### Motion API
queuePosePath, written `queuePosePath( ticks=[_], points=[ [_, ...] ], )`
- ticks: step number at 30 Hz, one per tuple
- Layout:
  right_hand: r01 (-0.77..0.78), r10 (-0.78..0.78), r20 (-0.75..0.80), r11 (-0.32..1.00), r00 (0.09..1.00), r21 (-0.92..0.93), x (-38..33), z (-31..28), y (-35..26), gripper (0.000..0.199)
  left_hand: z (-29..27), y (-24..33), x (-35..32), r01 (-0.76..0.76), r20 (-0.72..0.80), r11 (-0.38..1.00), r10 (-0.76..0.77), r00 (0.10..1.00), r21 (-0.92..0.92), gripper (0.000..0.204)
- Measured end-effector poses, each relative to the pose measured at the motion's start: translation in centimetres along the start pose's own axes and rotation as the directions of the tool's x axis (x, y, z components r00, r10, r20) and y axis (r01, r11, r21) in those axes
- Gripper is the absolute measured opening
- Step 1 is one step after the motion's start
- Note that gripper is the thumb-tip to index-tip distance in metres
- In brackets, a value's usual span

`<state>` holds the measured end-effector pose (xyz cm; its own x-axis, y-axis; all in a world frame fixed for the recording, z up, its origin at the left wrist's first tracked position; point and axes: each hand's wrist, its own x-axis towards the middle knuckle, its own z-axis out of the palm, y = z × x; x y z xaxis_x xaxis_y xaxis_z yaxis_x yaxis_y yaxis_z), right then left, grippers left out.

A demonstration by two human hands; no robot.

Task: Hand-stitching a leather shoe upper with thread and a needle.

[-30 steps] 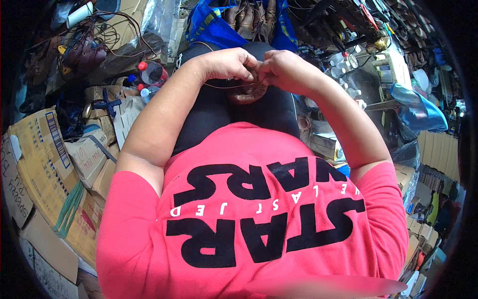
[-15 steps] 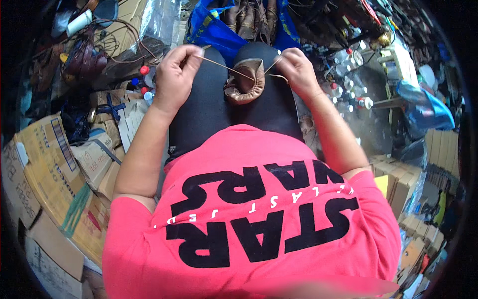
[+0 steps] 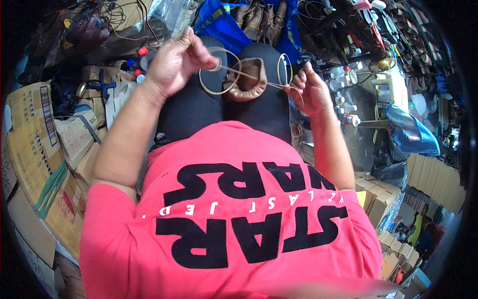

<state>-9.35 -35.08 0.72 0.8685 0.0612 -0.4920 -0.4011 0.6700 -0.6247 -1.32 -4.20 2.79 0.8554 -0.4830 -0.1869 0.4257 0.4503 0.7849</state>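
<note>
Around me the room is crowded, with cardboard boxes (image 3: 40, 144) on my left and plastic bottles (image 3: 346, 97) on my right. The brown leather piece (image 3: 248, 93) rests on my lap, cupped, its rim gathered in small folds. My left hand (image 3: 178, 62) and right hand (image 3: 312, 92) are half curled, each gripping the pale cord (image 3: 238, 73). One second ago they met above the piece; now they are apart, and the cord makes wide loops.

Cardboard boxes (image 3: 32, 130) left; bottles (image 3: 351, 120), blue plastic (image 3: 414, 133) right.
</note>
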Motion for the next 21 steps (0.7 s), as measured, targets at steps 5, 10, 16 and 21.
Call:
queuePosePath(
  ticks=[5,10,16,21],
  points=[
    [-0.139,-0.111,-0.142,0.033,0.984,-0.99,-2.9,-5.8,-5.1,0.056,-8.2,6.0,-3.1,-0.141,0.194,-0.22,0.243,0.95,0.965,0.043],
    [0.367,-0.17,0.332,0.255,0.928,-0.895,0.0,4.0,-4.8,0.049,-1.0,2.2,-2.8,-0.392,0.392,-0.047,0.233,0.89,0.919,0.033],
    [0.349,0.225,0.268,-0.553,0.937,-0.756,4.4,8.7,-3.0,0.041,3.4,-4.7,0.1,-0.515,0.505,-0.041,-0.142,0.851,0.856,0.026],
    [0.232,0.29,0.141,-0.306,0.947,-0.923,2.3,6.7,-2.3,0.032,2.9,-4.8,0.6,-0.555,0.533,-0.04,-0.235,0.813,0.831,0.028]
  ],
)
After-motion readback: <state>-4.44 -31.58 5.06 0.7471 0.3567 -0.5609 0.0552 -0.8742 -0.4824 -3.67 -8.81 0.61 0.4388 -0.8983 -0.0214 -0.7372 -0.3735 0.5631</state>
